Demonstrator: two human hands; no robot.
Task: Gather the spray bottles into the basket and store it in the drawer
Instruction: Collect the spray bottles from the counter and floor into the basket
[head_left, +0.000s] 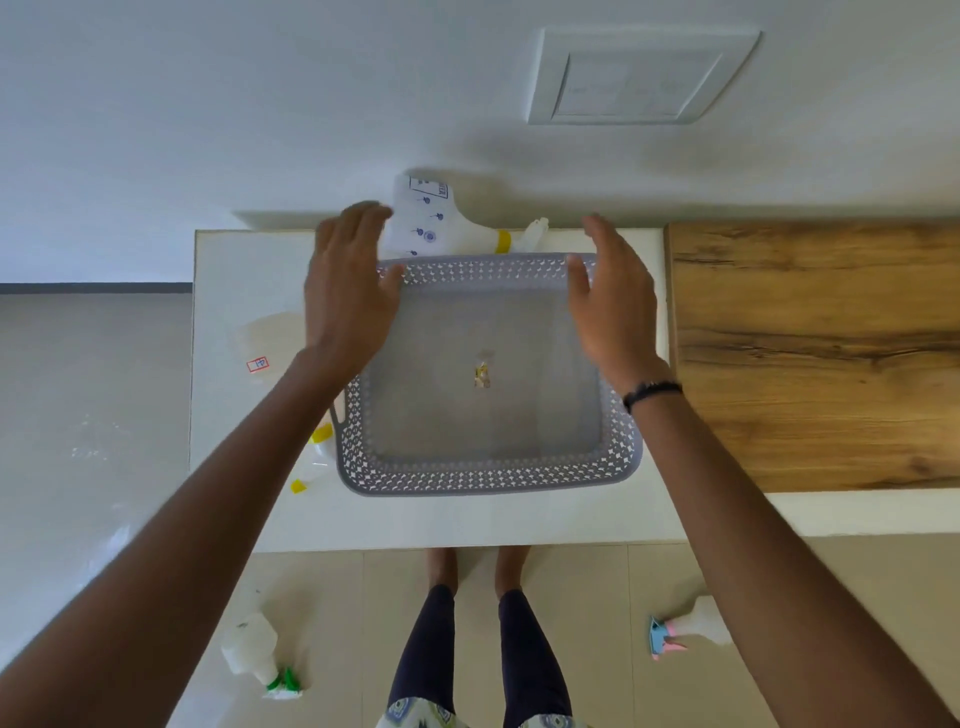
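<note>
A grey perforated basket (488, 475) sits on the white countertop (467, 519), with only a small scrap inside. My left hand (348, 291) hovers over its far left corner, fingers spread. My right hand (613, 301) is over its far right corner, fingers apart. A white spray bottle with blue print and a yellow collar (441, 223) lies behind the basket. Another clear bottle with yellow trim (280, 343) lies left of the basket, partly hidden by my left arm. On the floor lie a white bottle with a green nozzle (254, 654) and one with a pink and blue trigger (691, 629).
A wooden countertop section (815, 353) adjoins the white one on the right. A white wall rises behind the counter, with a square panel (639, 78) on it. My feet (475, 566) stand on the tiled floor at the counter's front edge.
</note>
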